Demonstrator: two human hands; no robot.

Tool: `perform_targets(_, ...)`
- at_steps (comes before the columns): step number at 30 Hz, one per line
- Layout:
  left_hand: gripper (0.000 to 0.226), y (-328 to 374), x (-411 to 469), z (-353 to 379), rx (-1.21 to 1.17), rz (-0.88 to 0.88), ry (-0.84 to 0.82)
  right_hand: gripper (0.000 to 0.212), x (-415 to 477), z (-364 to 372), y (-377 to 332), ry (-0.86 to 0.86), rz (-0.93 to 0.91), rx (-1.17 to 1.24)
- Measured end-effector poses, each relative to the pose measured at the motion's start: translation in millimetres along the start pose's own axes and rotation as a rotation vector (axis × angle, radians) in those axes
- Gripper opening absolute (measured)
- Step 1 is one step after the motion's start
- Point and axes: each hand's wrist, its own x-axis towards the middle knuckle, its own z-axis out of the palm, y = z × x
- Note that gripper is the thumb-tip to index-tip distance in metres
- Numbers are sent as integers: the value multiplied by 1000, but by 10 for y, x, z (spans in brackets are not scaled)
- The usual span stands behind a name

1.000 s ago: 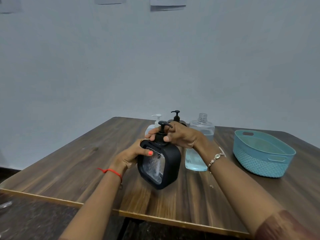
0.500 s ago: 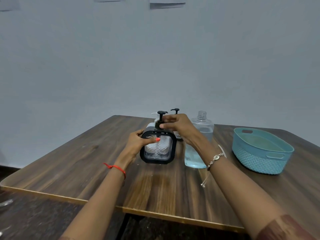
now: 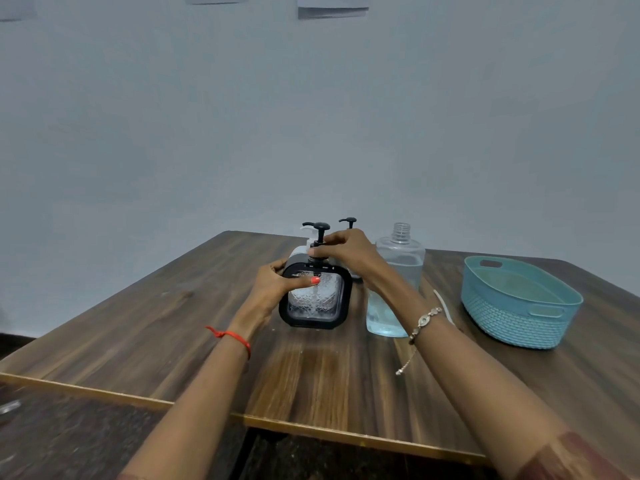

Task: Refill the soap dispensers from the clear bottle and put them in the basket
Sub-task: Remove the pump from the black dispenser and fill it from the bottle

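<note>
The black dispenser [image 3: 316,295] is gripped by the left hand [image 3: 273,285]; its pump [image 3: 319,233] is pinched by the right hand [image 3: 348,252]. Behind it, two dispensers [image 3: 349,221] are partly hidden. The bottle [image 3: 398,271] and basket [image 3: 519,303] stand toward the desk's [image 3: 138,323] right edge.

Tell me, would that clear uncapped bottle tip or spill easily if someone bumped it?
Probably it would resist a light bump: the clear bottle stands on a broad base, and the liquid low inside likely steadies it. A hard knock could still topple it, and with the neck open, liquid might spill. It looks like stiff plastic.
</note>
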Motion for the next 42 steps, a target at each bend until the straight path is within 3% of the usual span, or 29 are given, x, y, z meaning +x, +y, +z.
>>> perform_targets(2,31,-2,-3,5,8,-2,-6,40,-15,54,21,37,-22,-139)
perform_targets(4,32,-9,-12,15,7,-3,-7,35,-25,57,16,68,-45,-144)
perform_targets(7,33,-13,-22,18,0,-9,-19,16,-61,-45,-96,22,-38,48)
perform_targets(10,31,-17,-43,-22,-9,-18,-32,17,-88,-184,-235,-5,-39,203)
perform_targets(13,32,-54,-38,-75,-24,-21,2,14,-94,-289,-259,123,-164,319)
perform_targets(16,30,-75,-26,-117,-83,-17,74,26,-154,-341,-136,229,-342,386)
perform_targets(19,31,-70,2,-182,-121,3,110,33,-280,-277,173,209,-453,193)
perform_targets(22,32,-39,45,-235,-141,16,120,34,-387,-132,641,85,-572,-293)
perform_targets(25,30,-13,62,-204,-150,20,112,52,-486,1,991,-162,-512,-672)
perform_targets(27,30,-7,54,-163,-152,13,103,56,-554,83,1092,-232,-478,-814)
perform_targets(34,32,-1,68,-116,-151,10,102,46,-589,176,1097,-280,-427,-884)
perform_targets(42,23,-30,68,-38,-145,2,123,58,-670,140,1091,-351,-321,-931)
